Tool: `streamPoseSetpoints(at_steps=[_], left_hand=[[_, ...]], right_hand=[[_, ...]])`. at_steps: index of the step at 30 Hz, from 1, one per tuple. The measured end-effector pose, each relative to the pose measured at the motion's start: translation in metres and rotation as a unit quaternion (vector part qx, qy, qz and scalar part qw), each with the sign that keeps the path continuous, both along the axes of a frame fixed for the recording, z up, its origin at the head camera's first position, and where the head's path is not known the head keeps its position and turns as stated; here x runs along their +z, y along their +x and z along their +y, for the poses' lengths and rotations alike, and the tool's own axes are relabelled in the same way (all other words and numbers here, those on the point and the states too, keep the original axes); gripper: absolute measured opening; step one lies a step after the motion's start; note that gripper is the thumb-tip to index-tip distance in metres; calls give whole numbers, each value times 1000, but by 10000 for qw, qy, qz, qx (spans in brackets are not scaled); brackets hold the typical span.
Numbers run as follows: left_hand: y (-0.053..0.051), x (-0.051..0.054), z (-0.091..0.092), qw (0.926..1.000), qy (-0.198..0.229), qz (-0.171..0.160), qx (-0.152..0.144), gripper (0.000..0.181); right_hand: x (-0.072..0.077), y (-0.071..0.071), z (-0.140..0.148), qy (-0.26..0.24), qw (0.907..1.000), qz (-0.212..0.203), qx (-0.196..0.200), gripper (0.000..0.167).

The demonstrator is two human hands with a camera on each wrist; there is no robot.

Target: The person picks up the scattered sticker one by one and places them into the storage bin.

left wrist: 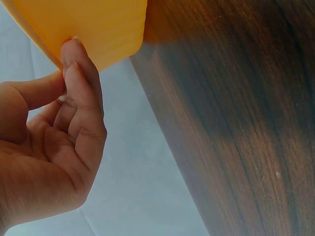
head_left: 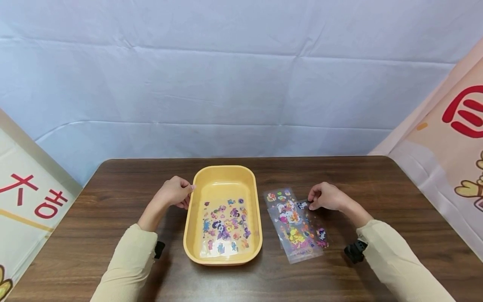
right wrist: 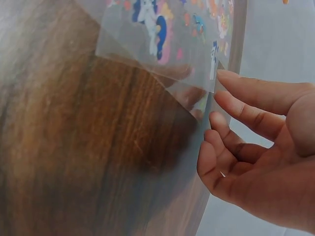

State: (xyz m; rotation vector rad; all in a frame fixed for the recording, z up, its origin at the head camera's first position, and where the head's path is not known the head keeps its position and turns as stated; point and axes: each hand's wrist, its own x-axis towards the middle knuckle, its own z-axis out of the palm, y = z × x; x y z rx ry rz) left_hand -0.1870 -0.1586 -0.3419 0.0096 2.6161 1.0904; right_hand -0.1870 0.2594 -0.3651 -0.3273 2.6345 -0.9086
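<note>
Pinching a clear sticker sheet (right wrist: 150,32) at its corner, our right hand (right wrist: 266,132) has thumb and forefinger together on the film, the other fingers curled loosely below. Just left of that hand, the sheet lies over or among other sticker sheets (head_left: 296,237); which layer is uppermost we cannot tell for sure, since the films are see-through.

For a clean lift, we judge it best to pinch only the very edge and raise that corner slowly, so that one film peels away from those around it. If two cling, a light rub between thumb and forefinger should part them. Squeezing hard might crease so thin a film.

Farther left of the right hand, past the sheets, stands the yellow tray (head_left: 222,263), one sticker sheet (head_left: 225,226) or more lying flat inside. At the tray's far side from the sheets, our left hand (head_left: 175,191) has its thumb and fingers clamped on the rim. That grip ought to steady the tray, provided we neither tilt nor drag it. Under both hands, the wooden table (head_left: 396,201) gives us firm footing.
</note>
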Motion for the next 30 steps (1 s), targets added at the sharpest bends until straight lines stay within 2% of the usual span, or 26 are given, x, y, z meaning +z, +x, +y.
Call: streamPoseSetpoints(at_steps=[11, 30], left_hand=[[0, 2, 1, 10000, 7, 31, -23, 33], [1, 0, 1, 10000, 25, 52, -26, 34]], right_hand=[[-3, 1, 3, -14, 10000, 42, 0, 21], [-9, 1, 1, 111, 9999, 95, -88, 15]])
